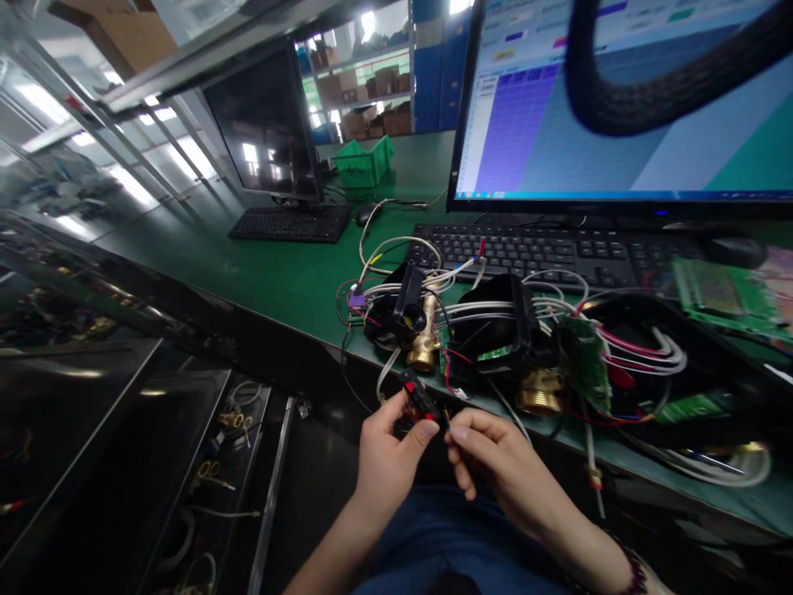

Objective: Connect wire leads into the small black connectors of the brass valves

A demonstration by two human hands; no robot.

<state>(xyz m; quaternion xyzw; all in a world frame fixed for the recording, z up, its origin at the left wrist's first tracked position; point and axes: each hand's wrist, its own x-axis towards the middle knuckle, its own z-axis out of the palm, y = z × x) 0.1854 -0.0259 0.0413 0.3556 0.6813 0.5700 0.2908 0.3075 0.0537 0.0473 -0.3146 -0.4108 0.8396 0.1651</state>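
Note:
Over my lap, just off the bench edge, my left hand (396, 446) grips a small black block with red parts (418, 395), perhaps a connector or battery holder. Close beside it, the fingers of my right hand (483, 446) pinch thin coloured wires (447, 418) at the block's right end. Where the wires lead is hidden by my fingers. Behind my hands on the bench lie black housings (396, 314) with white cables, brass fittings (423, 354) and green circuit boards (582, 364). A small white plug on red and black wires (458, 393) hangs near the block.
A lit monitor (595, 140) and keyboard (520, 252) stand behind the assemblies, with a dark monitor (266, 124) farther left. A green bin (364, 162) sits at the back. An open drawer (229, 463) with fittings is low left. A braided black tube (619, 107) crosses the upper right.

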